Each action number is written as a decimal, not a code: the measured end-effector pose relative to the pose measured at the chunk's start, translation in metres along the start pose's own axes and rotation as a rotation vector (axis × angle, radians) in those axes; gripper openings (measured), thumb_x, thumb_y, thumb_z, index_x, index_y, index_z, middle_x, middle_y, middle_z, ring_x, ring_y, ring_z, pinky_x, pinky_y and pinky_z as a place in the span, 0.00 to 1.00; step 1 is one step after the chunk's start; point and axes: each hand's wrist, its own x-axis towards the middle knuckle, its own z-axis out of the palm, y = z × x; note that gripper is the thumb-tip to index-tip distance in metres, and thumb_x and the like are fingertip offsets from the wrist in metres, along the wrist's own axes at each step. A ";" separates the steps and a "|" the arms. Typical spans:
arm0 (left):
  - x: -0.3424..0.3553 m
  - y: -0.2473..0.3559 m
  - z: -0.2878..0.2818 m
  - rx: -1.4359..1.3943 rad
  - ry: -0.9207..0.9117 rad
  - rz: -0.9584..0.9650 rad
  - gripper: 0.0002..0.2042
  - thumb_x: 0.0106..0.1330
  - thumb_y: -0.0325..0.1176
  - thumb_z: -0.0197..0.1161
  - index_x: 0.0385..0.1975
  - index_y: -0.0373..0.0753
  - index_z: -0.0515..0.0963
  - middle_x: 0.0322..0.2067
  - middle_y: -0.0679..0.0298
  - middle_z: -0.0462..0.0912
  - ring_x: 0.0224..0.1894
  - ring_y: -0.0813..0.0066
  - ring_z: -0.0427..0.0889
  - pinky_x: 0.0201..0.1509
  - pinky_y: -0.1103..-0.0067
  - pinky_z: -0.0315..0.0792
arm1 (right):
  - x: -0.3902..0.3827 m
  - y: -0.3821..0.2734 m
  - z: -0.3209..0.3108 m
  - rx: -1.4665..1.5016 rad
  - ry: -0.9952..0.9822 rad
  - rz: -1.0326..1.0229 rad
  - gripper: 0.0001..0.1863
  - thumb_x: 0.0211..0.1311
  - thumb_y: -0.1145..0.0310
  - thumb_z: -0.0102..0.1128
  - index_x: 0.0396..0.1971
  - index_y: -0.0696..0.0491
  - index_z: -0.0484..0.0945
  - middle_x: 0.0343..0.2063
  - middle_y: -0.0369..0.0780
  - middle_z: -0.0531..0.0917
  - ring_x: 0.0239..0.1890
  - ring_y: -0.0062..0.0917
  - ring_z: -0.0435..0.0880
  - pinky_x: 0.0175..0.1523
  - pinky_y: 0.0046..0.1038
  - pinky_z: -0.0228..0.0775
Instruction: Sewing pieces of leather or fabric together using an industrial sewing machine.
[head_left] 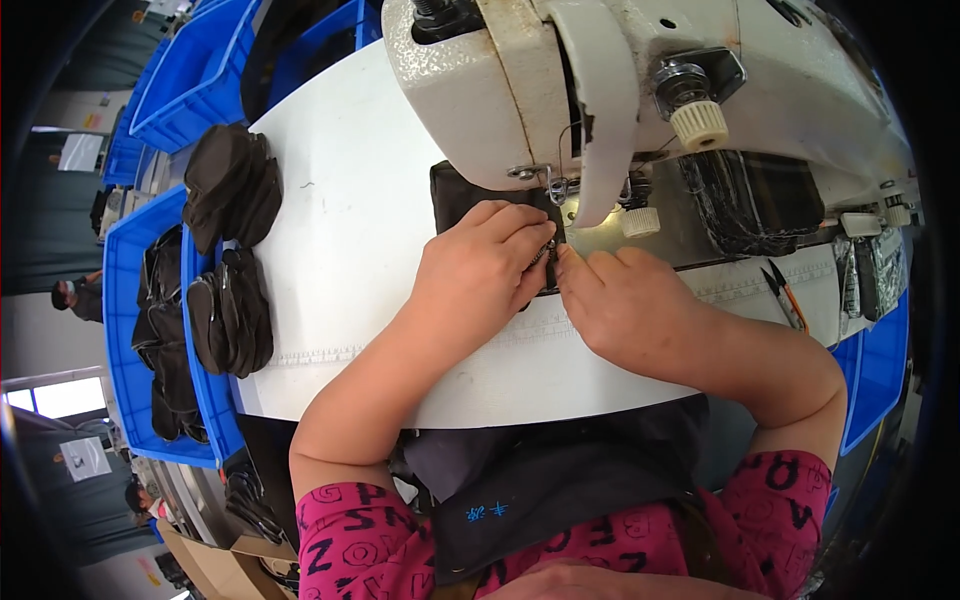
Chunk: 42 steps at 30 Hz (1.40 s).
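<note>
A black fabric piece [455,192] lies on the white table beneath the head of a sewing machine [480,95]. My left hand [480,262] presses on it from the left, fingers bent and closed around its right edge. A strip that looks like zipper teeth [541,255] shows between my two hands. From the right, my right hand [622,298] is closed in a pinch on that same edge, with its fingertips close to my left ones. The needle area [558,188] is just beyond my fingers. My hands hide much of the edge.
Stacks of dark fabric pieces [232,188] sit at the table's left edge beside a blue bin [118,255] with more inside. Right of the needle lies a dark fabric stack [755,205]. Orange-handled snips [791,298] rest farther right. A printed ruler [315,356] crosses the table.
</note>
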 end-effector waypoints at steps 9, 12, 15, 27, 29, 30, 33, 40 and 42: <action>0.003 -0.001 0.003 0.003 -0.011 -0.019 0.14 0.61 0.30 0.71 0.48 0.41 0.87 0.49 0.66 0.89 0.49 0.63 0.87 0.50 0.70 0.82 | 0.002 0.001 0.005 0.037 -0.034 0.060 0.21 0.48 0.72 0.64 0.42 0.69 0.85 0.40 0.52 0.87 0.33 0.30 0.85 0.34 0.29 0.75; 0.004 -0.006 0.005 0.011 0.012 -0.029 0.14 0.63 0.31 0.71 0.48 0.40 0.86 0.49 0.65 0.89 0.48 0.62 0.87 0.50 0.69 0.82 | 0.004 0.005 0.007 0.053 -0.032 0.076 0.21 0.49 0.73 0.64 0.43 0.70 0.85 0.41 0.52 0.87 0.33 0.30 0.86 0.34 0.29 0.77; 0.007 -0.004 0.003 -0.087 0.088 -0.063 0.12 0.66 0.30 0.69 0.48 0.41 0.86 0.46 0.62 0.89 0.46 0.59 0.87 0.48 0.68 0.82 | 0.003 0.007 0.008 0.048 -0.004 0.076 0.21 0.50 0.73 0.64 0.43 0.69 0.85 0.41 0.52 0.87 0.32 0.29 0.85 0.33 0.29 0.77; -0.002 -0.024 -0.003 -0.114 -0.066 -0.069 0.09 0.63 0.24 0.62 0.41 0.37 0.83 0.54 0.59 0.84 0.54 0.55 0.83 0.47 0.69 0.82 | 0.005 0.012 0.009 0.135 0.006 0.220 0.12 0.53 0.72 0.65 0.37 0.60 0.84 0.31 0.41 0.84 0.32 0.29 0.85 0.33 0.30 0.76; 0.002 -0.030 -0.011 -0.420 -0.301 -0.140 0.11 0.60 0.26 0.65 0.42 0.38 0.83 0.57 0.59 0.82 0.62 0.51 0.77 0.52 0.66 0.81 | 0.005 0.018 0.010 0.151 0.053 0.280 0.11 0.55 0.72 0.65 0.37 0.59 0.83 0.28 0.39 0.83 0.32 0.30 0.85 0.33 0.31 0.75; 0.003 -0.021 -0.015 -0.504 -0.233 -0.157 0.05 0.60 0.26 0.65 0.33 0.36 0.78 0.38 0.50 0.86 0.50 0.46 0.82 0.57 0.65 0.77 | 0.006 0.022 0.010 0.146 0.007 0.266 0.11 0.56 0.71 0.64 0.39 0.58 0.83 0.28 0.38 0.83 0.32 0.30 0.85 0.34 0.32 0.75; 0.003 -0.005 0.002 -0.187 -0.034 -0.169 0.06 0.57 0.24 0.68 0.31 0.37 0.77 0.41 0.53 0.86 0.47 0.46 0.82 0.51 0.64 0.77 | 0.003 0.016 0.019 0.160 0.023 0.254 0.10 0.59 0.70 0.63 0.40 0.56 0.83 0.27 0.37 0.83 0.32 0.30 0.85 0.35 0.33 0.75; 0.005 -0.010 0.016 0.157 0.203 0.060 0.23 0.47 0.25 0.74 0.46 0.49 0.86 0.44 0.68 0.85 0.49 0.60 0.82 0.49 0.68 0.78 | 0.001 0.010 0.016 0.201 0.023 0.233 0.10 0.60 0.69 0.62 0.39 0.55 0.84 0.29 0.37 0.83 0.33 0.30 0.85 0.37 0.33 0.75; 0.004 -0.011 0.014 0.179 0.169 0.090 0.22 0.47 0.25 0.74 0.45 0.50 0.87 0.44 0.69 0.85 0.49 0.61 0.82 0.48 0.69 0.79 | 0.001 0.011 0.018 0.198 0.038 0.221 0.10 0.60 0.69 0.62 0.39 0.56 0.84 0.28 0.37 0.82 0.33 0.30 0.85 0.37 0.33 0.75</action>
